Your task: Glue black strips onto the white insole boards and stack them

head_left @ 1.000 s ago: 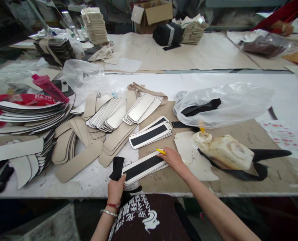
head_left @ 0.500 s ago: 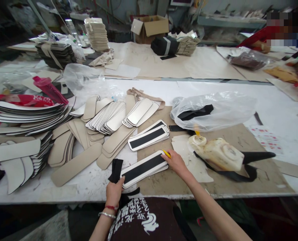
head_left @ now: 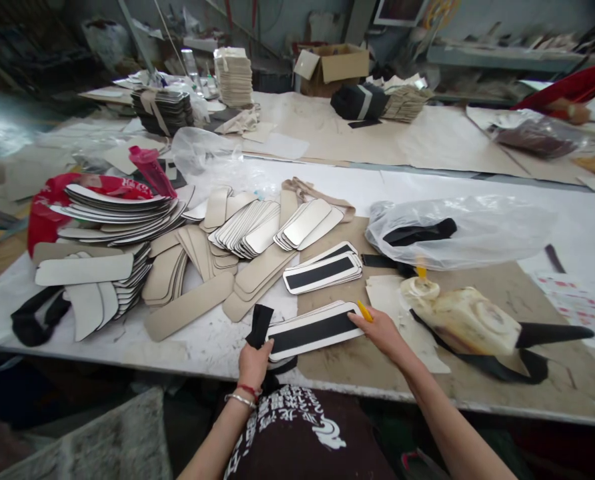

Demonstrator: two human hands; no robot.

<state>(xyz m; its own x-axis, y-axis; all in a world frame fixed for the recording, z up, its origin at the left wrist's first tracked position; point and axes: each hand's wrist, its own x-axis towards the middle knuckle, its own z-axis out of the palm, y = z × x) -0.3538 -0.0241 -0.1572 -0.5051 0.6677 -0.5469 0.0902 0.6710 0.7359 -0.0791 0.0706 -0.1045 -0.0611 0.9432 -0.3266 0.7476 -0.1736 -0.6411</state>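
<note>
A white strip-shaped panel with a black band along its middle [head_left: 315, 333] lies near the table's front edge, above another pale panel. My left hand [head_left: 255, 362] is closed on a black strap [head_left: 260, 324], its thumb at the panel's left end. At the right end, my right hand [head_left: 380, 330] grips a small yellow tool [head_left: 364, 311], with fingertips touching the black band. Just behind sits a small pile of similar banded panels [head_left: 322, 272].
Fanned stacks of beige and white panels [head_left: 247, 227] cover the left side. To the right are a stained pale container [head_left: 470, 320], a black strap loop and a clear plastic bag [head_left: 497, 227]. Farther back stand a cardboard box [head_left: 340, 67] and tied bundles.
The camera view has turned left, so the scene appears shifted right. The held panel lies at a flatter angle, and the pale panel beneath now shows along its back edge.
</note>
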